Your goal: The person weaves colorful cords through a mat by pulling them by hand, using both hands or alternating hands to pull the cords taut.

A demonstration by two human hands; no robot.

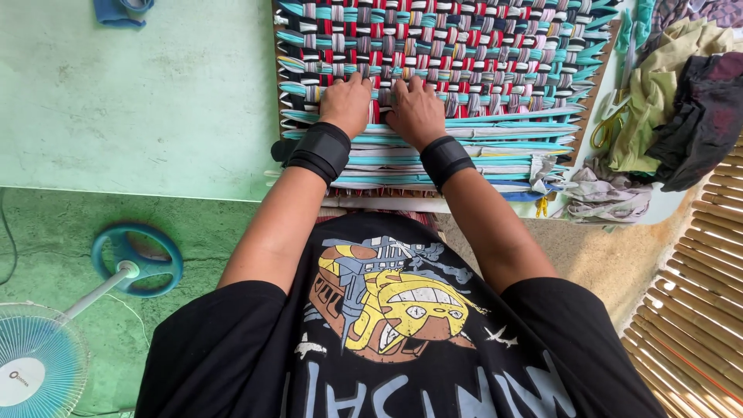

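Hands side by side on a woven rag mat (449, 46) stretched on a frame. Left hand (346, 103) and right hand (416, 111) both lie palm down, fingers curled into the last woven row, gripping nothing that I can see; likely packing that row tight against the finished weave beyond the fingertips. Unwoven teal and grey strips (480, 147) run under the wrists, toward the body. Scissors (611, 120) and a fabric scrap pile (673, 93) sit right of the right hand, within reach. Black wrist straps (321, 151) on both arms.
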